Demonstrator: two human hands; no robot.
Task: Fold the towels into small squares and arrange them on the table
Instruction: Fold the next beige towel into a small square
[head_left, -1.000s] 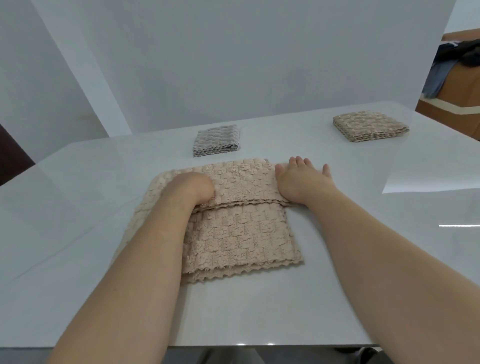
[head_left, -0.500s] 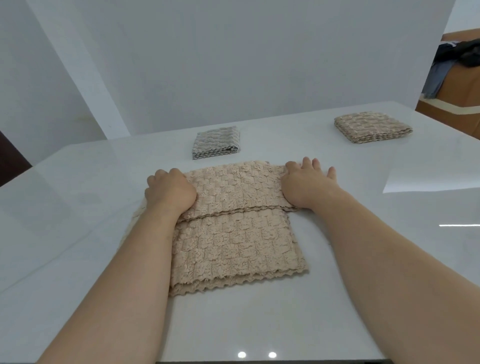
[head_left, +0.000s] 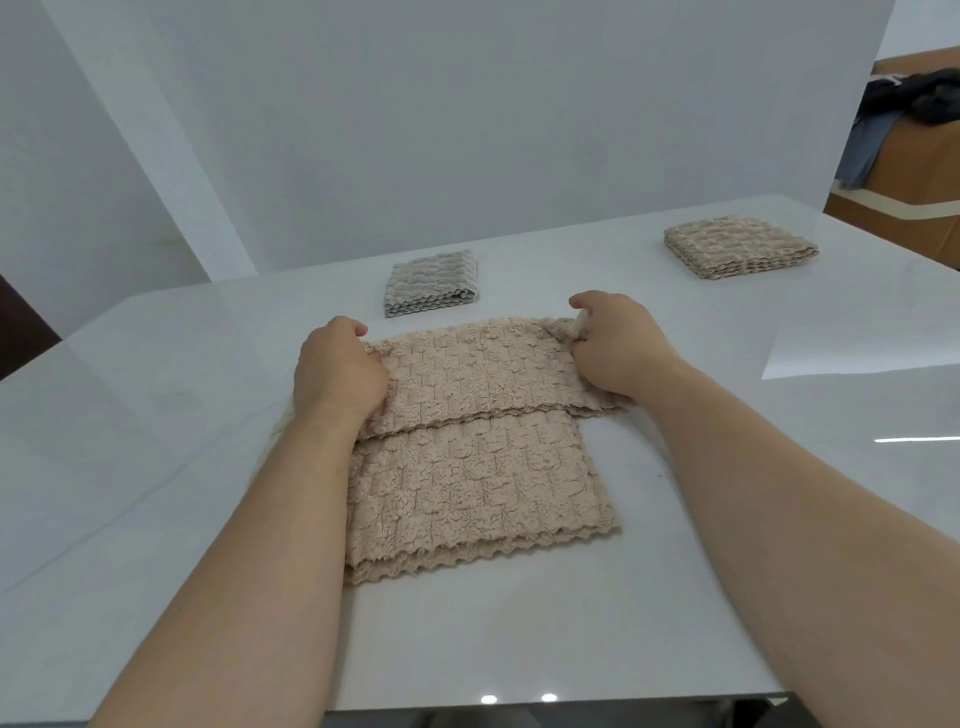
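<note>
At the beige towel's far corners (table bare around), left hand and right hand pinch.

We see a plain white wall filling the background, with a paler slanted band crossing its left part. At the far right stands an orange-brown piece of furniture, and we make out dark clothing and a blue garment draped over it. A dark brown surface shows at the left edge.

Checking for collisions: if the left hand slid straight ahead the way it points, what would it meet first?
Probably the grey folded towel, at its near left corner; the left hand could also just miss it, as depth is unclear.
</note>
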